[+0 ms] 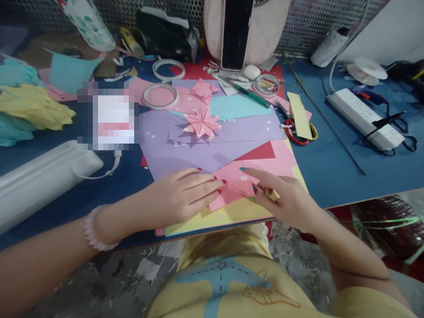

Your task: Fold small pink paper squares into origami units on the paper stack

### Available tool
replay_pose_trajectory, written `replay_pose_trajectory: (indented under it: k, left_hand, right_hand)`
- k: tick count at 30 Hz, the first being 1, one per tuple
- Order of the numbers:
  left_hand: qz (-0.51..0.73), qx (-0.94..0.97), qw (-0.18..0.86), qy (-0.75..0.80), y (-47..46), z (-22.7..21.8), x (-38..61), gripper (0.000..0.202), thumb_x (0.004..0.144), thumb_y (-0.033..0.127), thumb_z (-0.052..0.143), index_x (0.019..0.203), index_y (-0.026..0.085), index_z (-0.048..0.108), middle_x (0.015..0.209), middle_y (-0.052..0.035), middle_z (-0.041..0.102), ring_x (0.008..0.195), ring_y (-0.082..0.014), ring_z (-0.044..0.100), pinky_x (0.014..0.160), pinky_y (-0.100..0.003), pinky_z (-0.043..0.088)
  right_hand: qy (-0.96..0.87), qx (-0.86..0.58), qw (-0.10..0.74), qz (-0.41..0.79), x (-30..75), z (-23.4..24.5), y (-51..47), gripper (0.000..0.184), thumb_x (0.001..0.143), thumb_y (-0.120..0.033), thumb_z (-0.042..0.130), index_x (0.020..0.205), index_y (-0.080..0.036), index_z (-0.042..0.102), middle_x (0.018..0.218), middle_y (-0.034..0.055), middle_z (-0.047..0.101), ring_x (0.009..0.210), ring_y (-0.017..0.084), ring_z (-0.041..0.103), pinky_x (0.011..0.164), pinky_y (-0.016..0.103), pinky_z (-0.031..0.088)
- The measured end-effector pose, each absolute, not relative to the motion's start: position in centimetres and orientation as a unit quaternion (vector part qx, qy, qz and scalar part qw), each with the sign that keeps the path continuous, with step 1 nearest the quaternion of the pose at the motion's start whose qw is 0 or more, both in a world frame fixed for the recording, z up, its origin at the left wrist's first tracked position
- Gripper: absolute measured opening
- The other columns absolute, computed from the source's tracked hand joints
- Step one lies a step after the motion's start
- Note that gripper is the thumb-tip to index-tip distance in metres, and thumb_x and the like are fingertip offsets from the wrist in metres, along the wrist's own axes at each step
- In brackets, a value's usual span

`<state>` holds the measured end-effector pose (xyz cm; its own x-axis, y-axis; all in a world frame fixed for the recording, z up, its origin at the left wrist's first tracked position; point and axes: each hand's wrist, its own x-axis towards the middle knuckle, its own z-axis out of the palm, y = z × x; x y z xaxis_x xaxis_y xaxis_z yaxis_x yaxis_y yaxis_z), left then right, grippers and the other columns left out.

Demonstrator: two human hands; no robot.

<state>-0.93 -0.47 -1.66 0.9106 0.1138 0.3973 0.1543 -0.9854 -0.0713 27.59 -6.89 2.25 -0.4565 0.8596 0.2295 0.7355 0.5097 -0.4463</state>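
The left hand [180,194] lies flat on the pink paper strip [236,191]. The right hand [291,198] half-curls at its end, pinch unclear. Press evenly.

Falling soft and fairly even across the blue table [318,176], keeping brightness moderate and colours slightly muted. Showing palest on the white power strip [359,115] at right. Casting faint, soft-edged shadows under the pink star [202,123] and on the purple paper [185,154] just beyond the left hand [179,194]. Dimming on the grey floor [115,274] below. Softening fine detail throughout, blurring the folds of the small pink paper [236,192] by the fingertips [219,191], perhaps through soft focus. Stretching the left forearm [49,251] toward the frame's corner and splaying things outward near the borders. Breaking into coarse square pixels over one patch [114,110] at left, hiding whatever lies inside.
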Motion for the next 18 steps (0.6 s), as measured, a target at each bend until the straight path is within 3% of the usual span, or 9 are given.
replay_pose_trajectory:
  k: [4,8,13,18]
  left_hand:
    - [-0.202,-0.975,0.058,-0.065,-0.4,-1.9,-1.0,0.026,0.103,0.013,0.051,0.115,0.019,0.073,0.132,-0.009,0.072,0.126,-0.0222,0.063,0.107,-0.035,0.049]
    - [-0.21,-0.975,0.049,-0.057,-0.4,-1.7,-1.1,0.025,0.099,0.012,0.055,0.116,0.017,0.072,0.128,-0.0107,0.073,0.122,-0.0226,0.065,0.104,-0.035,0.052]
    - [-0.184,-0.982,0.018,-0.036,-0.2,-1.3,-1.0,0.031,0.098,0.009,0.051,0.125,0.008,0.068,0.131,-0.0143,0.072,0.124,-0.0261,0.066,0.108,-0.037,0.052]
    - [-0.159,-0.985,-0.028,-0.058,-0.2,-2.3,-1.1,0.037,0.102,0.021,0.055,0.137,0.015,0.063,0.139,-0.0128,0.068,0.142,-0.0247,0.055,0.12,-0.039,0.044]
  right_hand:
    - [-0.813,-0.502,0.224,0.192,27.6,2.1,-6.2,0.028,0.092,-0.018,0.053,0.119,-0.02,0.058,0.059,-0.0087,0.056,0.049,0.01,0.051,0.052,0.019,0.041]
    - [-0.833,-0.478,0.244,0.133,27.5,2.0,-5.2,0.01,0.089,-0.014,0.051,0.093,-0.023,0.051,0.066,-0.0056,0.055,0.052,0.011,0.046,0.051,0.02,0.037]
    - [-0.897,-0.372,0.236,0.035,27.4,2.3,-4.0,0.021,0.097,-0.01,0.049,0.081,-0.022,0.054,0.069,-0.0008,0.059,0.062,0.014,0.051,0.057,0.024,0.039]
    - [-0.914,-0.328,0.239,0.03,27.3,2.0,-3.0,0.025,0.106,-0.025,0.054,0.086,-0.018,0.068,0.075,0.0042,0.066,0.071,0.016,0.057,0.064,0.028,0.046]
